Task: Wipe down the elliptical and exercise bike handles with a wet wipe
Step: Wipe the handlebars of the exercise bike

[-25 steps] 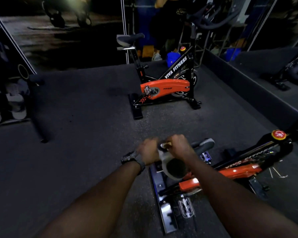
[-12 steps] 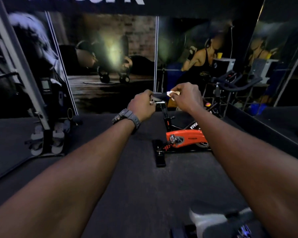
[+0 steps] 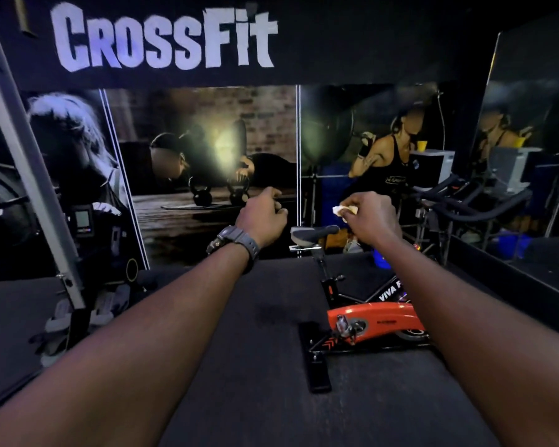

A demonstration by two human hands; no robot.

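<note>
Wet wipe: we see a small pale wad pinched at the fingertips of the right hand, held up in the air and not touching any machine. We judge it is bunched small so it stays damp and ready to press onto a grip.

Right hand: fingers curled in, thumb and forefinger nipping the wipe; the arm reaches forward, nearly straight, with the knuckles up.

Left hand: fingers curled into a loose fist. We see nothing in it, though the palm side is turned away from us. A grey wristwatch sits on the wrist, and the arm is stretched out level with the other.

Why both arms are up: we judge the hands are between surfaces, carried at chest height, not mid-wipe.

Exercise bike: orange and black, standing on the dark floor mat below and beyond the right forearm, well apart from the wipe. Its saddle shows just under the right hand.

Bike handlebars: dark curved bars to the right of the right hand, near it but not touched.

Elliptical: we cannot pick one out for certain; a grey slanted frame stands at the left.

Backdrop: a wall mural lettered CrossFit.
</note>
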